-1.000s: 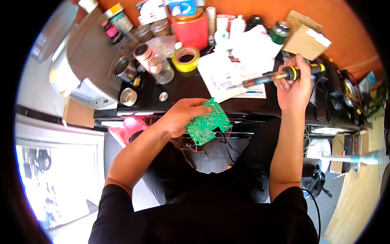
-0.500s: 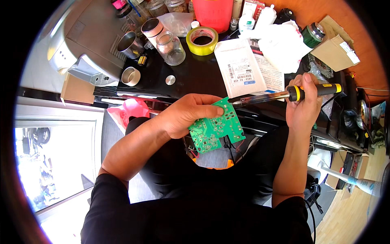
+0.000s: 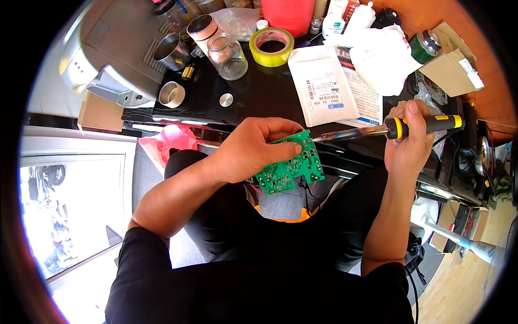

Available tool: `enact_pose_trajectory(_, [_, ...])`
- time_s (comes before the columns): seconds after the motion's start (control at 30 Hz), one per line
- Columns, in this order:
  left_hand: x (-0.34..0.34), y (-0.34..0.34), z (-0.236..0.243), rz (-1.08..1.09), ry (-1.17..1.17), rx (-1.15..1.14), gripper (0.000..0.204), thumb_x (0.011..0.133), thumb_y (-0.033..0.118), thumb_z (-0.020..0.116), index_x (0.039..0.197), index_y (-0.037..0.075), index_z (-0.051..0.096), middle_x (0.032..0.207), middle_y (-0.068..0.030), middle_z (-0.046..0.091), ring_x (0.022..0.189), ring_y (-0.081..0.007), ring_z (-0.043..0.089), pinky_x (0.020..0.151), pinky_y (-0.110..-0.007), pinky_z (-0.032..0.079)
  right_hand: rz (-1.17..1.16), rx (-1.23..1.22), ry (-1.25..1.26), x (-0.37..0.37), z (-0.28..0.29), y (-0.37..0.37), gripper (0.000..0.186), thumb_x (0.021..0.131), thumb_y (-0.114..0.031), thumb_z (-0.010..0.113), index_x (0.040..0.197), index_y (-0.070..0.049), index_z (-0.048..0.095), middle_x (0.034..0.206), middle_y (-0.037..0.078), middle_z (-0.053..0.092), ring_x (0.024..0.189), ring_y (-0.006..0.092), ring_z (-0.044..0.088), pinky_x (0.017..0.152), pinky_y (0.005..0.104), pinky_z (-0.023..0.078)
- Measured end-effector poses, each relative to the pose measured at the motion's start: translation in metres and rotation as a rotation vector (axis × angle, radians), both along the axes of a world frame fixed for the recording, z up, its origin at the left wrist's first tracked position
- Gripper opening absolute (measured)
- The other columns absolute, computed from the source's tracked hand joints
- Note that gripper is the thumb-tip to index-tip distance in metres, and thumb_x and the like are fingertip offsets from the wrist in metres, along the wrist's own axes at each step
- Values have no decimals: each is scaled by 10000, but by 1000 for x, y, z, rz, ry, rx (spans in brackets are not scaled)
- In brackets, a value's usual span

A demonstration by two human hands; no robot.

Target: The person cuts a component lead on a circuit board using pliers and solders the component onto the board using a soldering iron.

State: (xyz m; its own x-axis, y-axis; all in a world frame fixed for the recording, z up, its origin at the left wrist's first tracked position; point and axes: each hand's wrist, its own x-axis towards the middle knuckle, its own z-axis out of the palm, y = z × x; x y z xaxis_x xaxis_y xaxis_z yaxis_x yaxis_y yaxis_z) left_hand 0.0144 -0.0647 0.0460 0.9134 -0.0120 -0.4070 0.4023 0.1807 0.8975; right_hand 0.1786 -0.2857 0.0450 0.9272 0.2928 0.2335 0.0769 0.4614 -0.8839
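Note:
My left hand (image 3: 253, 148) grips a green circuit board (image 3: 291, 168) by its upper left edge and holds it over my lap, solder side up. Thin dark wires hang from the board's underside. My right hand (image 3: 407, 146) is closed on the black and yellow handle of a soldering iron (image 3: 377, 130). The iron lies nearly level, and its metal tip touches the board's upper right corner next to my left fingertips.
A black table (image 3: 253, 100) ahead carries a yellow tape roll (image 3: 271, 46), a glass jar (image 3: 227, 56), metal cups (image 3: 171, 94), a white packet (image 3: 322, 92), crumpled white paper (image 3: 382, 54), a green can (image 3: 423, 44) and a red container. A grey machine (image 3: 102, 51) stands at the left.
The soldering iron has swung down from above the table until its tip meets the board. My left hand has lifted and turned the board slightly toward it.

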Motion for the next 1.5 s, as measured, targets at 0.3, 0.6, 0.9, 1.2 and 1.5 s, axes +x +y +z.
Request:
enact_pose_trajectory(0.3, [-4, 1, 4, 30, -80, 92, 432, 922, 52, 685, 1315, -76, 559, 1134, -96, 704, 1009, -90, 643, 875, -251, 525, 14, -15, -27, -3, -4, 5, 164, 916, -182, 691, 849, -58, 607, 768, 25, 600, 615, 37, 453, 530, 184, 303])
enact_pose_trajectory(0.6, [-4, 3, 6, 14, -41, -2, 435, 922, 56, 682, 1320, -71, 560, 1119, -94, 706, 969, -94, 659, 869, -256, 539, 31, -4, -45, -3, -6, 5, 171, 919, -191, 688, 859, -51, 612, 768, 25, 600, 609, 40, 446, 532, 189, 301])
enact_pose_trajectory(0.9, [-2, 4, -5, 37, 25, -239, 473, 914, 88, 708, 1324, -86, 549, 1125, -118, 707, 973, -144, 693, 897, -286, 559, 16, -24, -23, -4, -3, 5, 179, 918, -201, 688, 853, -55, 607, 774, 29, 603, 610, 37, 442, 532, 189, 300])
enact_pose_trajectory(1.2, [0, 3, -5, 31, 12, -206, 472, 916, 80, 705, 1328, -85, 546, 1122, -113, 707, 977, -137, 688, 896, -286, 559, 9, -26, -29, -1, -5, 2, 170, 917, -193, 687, 864, -47, 618, 763, 29, 608, 617, 36, 461, 536, 182, 311])
enact_pose_trajectory(1.5, [-1, 2, 3, 24, -27, -47, 448, 917, 52, 686, 1331, -61, 558, 1115, -100, 709, 969, -112, 675, 883, -268, 556, 5, -5, -47, 0, -6, 2, 163, 917, -182, 685, 866, -42, 619, 761, 33, 609, 590, 39, 443, 527, 186, 308])
